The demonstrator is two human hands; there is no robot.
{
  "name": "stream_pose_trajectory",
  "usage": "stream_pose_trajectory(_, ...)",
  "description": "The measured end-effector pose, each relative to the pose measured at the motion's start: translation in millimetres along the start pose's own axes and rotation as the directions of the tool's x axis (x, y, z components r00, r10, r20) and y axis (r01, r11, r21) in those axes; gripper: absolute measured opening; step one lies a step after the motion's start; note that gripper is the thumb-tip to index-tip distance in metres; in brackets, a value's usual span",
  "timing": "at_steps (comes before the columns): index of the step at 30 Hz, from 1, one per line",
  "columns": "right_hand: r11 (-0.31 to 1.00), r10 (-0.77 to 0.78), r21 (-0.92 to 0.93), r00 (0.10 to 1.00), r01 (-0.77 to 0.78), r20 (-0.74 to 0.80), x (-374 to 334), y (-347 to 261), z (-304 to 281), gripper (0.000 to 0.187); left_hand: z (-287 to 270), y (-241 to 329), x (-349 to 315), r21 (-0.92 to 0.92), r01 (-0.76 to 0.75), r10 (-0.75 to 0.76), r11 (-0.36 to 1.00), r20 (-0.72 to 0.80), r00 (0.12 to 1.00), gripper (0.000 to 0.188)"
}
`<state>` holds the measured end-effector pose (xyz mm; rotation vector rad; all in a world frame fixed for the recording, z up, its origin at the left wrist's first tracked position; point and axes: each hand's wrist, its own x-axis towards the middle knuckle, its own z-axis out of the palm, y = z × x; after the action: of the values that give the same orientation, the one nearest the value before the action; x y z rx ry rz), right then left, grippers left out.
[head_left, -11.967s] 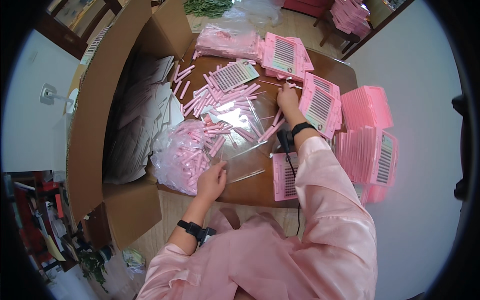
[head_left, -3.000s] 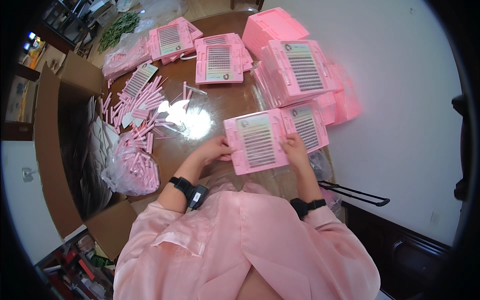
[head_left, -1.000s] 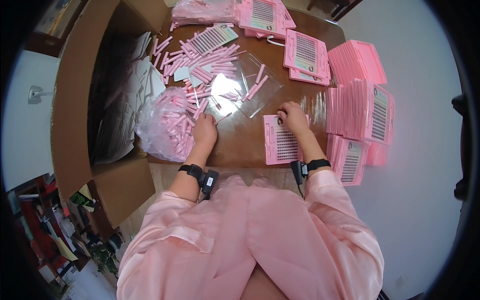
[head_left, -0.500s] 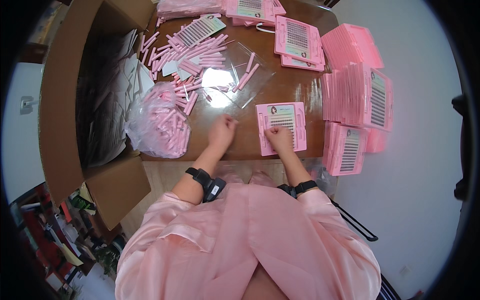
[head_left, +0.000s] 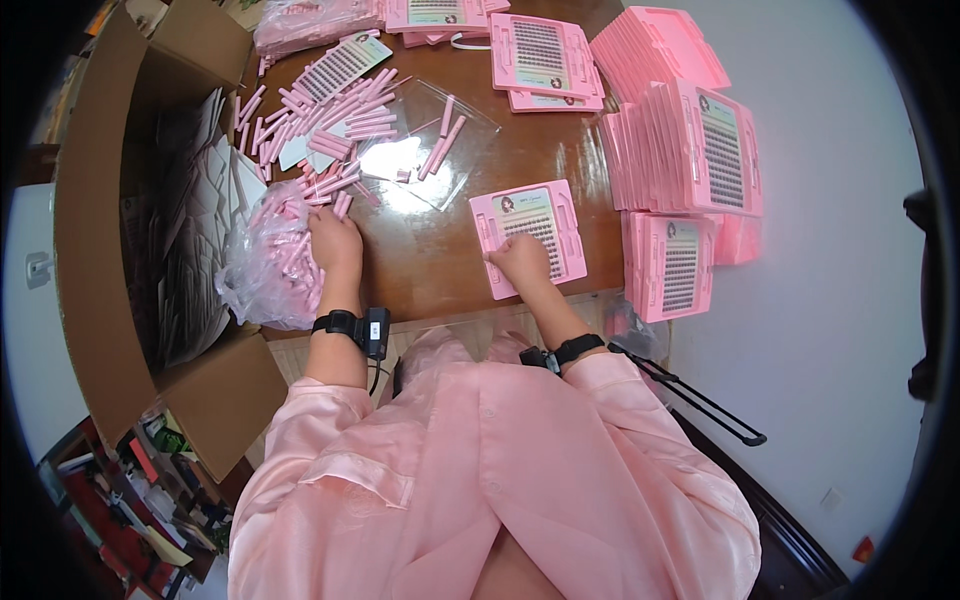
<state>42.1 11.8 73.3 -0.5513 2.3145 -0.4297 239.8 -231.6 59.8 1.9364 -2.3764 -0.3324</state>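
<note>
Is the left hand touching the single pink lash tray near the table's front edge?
Apart: the head view shows brown tabletop between the left hand and the pink lash tray.

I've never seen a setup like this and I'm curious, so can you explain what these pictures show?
There's no machine, just a person working bare-handed; every picture looks down from a wide camera on their head. The left hand is at a clear bag of pink tubes; the right hand is over a pink tray. I can't tell whether either holds anything. The brown table also bears loose pink tubes and stacked pink trays.
</note>
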Motion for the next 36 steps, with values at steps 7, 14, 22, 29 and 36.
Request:
stream_pose_trajectory(7,1.000,0.024,0.006,0.998,-0.025,0.053,2,3,-4,0.038,22,-2,-11,0.164,-0.179,0.157,0.970,0.137,0.978,0.030)
stream_pose_trajectory(14,0.994,0.041,0.098,0.989,-0.055,0.139,8,14,-5,0.033,15,0,-34,-0.630,0.289,0.239,0.720,0.618,0.749,0.021)
stream_pose_trajectory(22,0.997,-0.080,-0.019,0.996,0.080,0.026,14,18,-14,0.031,8,44,-82,-0.511,0.852,0.541,0.114,0.751,0.378,0.024)
stream_pose_trajectory(29,0.534,-0.357,0.838,0.868,-0.113,0.345,-5,27,-28,0.016,17,106,-125,-0.484,0.871,0.540,-0.082,0.713,0.447,0.027)
stream_pose_trajectory(36,0.435,-0.223,0.829,0.851,-0.350,0.476,-5,61,-54,0.016,23,143,-145,-0.624,0.754,0.578,0.203,0.698,0.422,0.031)
